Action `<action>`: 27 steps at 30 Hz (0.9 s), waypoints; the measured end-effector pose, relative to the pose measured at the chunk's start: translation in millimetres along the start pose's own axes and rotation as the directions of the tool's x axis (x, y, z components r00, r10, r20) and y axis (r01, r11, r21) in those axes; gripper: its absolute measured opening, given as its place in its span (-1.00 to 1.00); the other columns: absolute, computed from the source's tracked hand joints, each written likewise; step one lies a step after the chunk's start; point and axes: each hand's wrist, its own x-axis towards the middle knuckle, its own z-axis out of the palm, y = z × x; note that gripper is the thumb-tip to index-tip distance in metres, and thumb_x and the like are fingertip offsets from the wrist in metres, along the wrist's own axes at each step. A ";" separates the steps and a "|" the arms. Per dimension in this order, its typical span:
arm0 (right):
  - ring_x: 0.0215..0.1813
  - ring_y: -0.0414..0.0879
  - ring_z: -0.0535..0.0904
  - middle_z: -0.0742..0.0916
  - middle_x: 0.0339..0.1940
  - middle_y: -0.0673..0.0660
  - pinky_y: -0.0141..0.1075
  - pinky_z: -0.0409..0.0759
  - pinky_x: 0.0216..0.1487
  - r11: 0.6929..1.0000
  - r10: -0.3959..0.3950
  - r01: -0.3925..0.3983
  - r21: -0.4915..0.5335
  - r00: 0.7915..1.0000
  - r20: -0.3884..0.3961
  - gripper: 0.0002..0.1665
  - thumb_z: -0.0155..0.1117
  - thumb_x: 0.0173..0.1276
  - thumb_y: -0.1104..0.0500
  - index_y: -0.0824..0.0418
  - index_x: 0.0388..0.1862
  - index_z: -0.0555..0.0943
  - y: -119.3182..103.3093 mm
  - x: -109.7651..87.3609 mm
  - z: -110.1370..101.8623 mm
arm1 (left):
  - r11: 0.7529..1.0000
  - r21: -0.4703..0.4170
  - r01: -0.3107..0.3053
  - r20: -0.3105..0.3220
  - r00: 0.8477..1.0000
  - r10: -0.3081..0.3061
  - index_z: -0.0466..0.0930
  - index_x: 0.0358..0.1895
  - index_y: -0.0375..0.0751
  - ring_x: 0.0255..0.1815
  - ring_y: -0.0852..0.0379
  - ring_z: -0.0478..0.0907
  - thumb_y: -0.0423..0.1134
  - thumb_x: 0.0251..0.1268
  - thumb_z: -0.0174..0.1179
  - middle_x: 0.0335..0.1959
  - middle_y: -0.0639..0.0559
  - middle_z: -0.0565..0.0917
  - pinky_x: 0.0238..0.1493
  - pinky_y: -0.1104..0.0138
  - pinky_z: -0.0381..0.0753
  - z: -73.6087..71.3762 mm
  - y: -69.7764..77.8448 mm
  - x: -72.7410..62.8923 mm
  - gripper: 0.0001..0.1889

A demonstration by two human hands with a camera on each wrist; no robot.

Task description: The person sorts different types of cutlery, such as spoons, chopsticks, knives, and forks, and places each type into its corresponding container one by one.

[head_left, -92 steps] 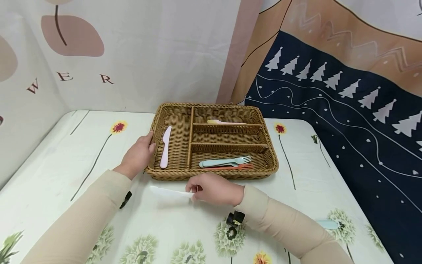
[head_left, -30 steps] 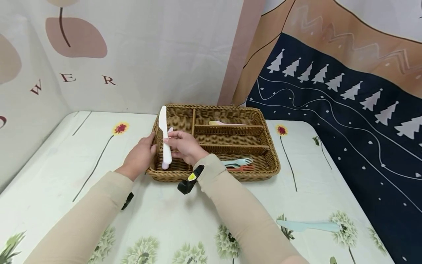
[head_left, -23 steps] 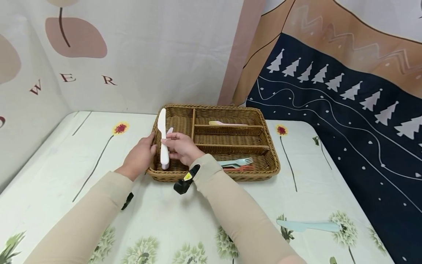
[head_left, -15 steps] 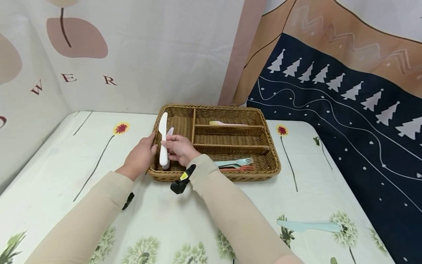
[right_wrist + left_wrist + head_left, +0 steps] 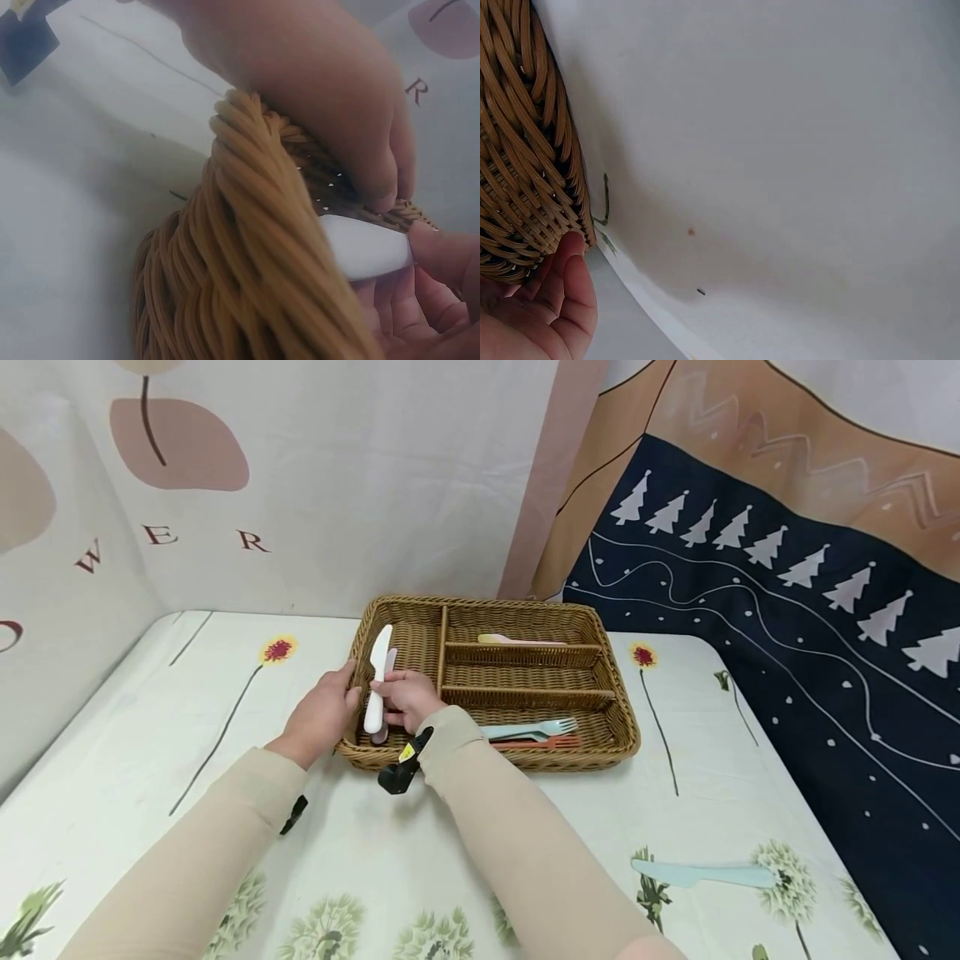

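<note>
My right hand [image 5: 411, 697] pinches a white plastic knife [image 5: 381, 652] between thumb and fingers, low inside the left compartment of a brown wicker cutlery basket [image 5: 624, 710]. Its blade points toward the far side. Partly covered by it, a pale pink knife [image 5: 392, 658] lies in the same compartment. My left hand [image 5: 318, 718] grips the basket's left wall; in the right wrist view the fingers of that left hand [image 5: 322, 90] bend over the rim. The white knife's handle [image 5: 367, 247] shows there too, just inside the wicker wall.
Light blue [image 5: 536, 727] and orange forks [image 5: 558, 742] share the basket's near right compartment. A yellow-and-pink utensil [image 5: 517, 640] sits in the far right one. On the flowered tablecloth at right lies a light blue knife [image 5: 697, 873]. A fabric backdrop rises behind the basket.
From in front of the basket, my right hand has carried the white knife over to the left compartment, turned it lengthwise and lowered it. My left hand stays at the basket's side.
</note>
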 end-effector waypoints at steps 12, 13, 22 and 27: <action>-0.15 0.00 0.69 0.74 -0.21 0.25 -0.19 0.67 -0.19 1.000 -0.003 0.001 -0.018 0.997 -0.081 -0.84 0.32 0.27 0.36 0.30 -0.16 0.61 4.6 1.1 3.8 | 1.000 -0.005 0.014 0.001 1.000 -0.014 -0.12 0.51 -0.44 0.33 -0.38 0.26 -0.21 0.59 -0.26 0.35 -0.51 0.22 0.29 -0.15 0.31 2.5 1.3 2.4 -0.42; -0.15 0.00 0.69 0.74 -0.20 0.25 -0.20 0.67 -0.21 1.000 -0.004 0.002 -0.022 0.996 -0.084 -0.84 0.33 0.27 0.37 0.31 -0.16 0.61 4.8 0.8 4.0 | 1.000 -0.008 0.016 0.002 1.000 -0.016 -0.12 0.51 -0.44 0.34 -0.38 0.26 -0.21 0.59 -0.26 0.35 -0.51 0.22 0.30 -0.15 0.31 2.5 1.4 2.4 -0.42; -0.44 -0.15 0.57 0.66 -0.47 0.12 -0.37 0.55 -0.51 1.000 -0.004 0.002 -0.024 0.995 -0.096 -0.81 0.32 0.24 0.42 0.31 -0.15 0.64 5.0 -2.0 7.5 | 1.000 -0.004 0.014 -0.008 1.000 -0.014 -0.09 0.50 -0.45 0.33 -0.38 0.26 -0.23 0.58 -0.24 0.34 -0.52 0.23 0.30 -0.14 0.30 1.1 1.8 0.5 -0.42; -0.50 -0.17 0.49 0.57 -0.55 0.05 -0.24 0.69 -0.35 1.000 -0.008 0.006 -0.024 0.995 -0.103 -0.78 0.29 0.26 0.45 0.35 -0.11 0.62 4.4 -3.6 9.6 | 1.000 -0.002 -0.001 -0.017 1.000 0.001 -0.09 0.50 -0.46 0.34 -0.38 0.26 -0.24 0.58 -0.23 0.34 -0.52 0.23 0.31 -0.14 0.29 0.3 0.6 -0.7 -0.43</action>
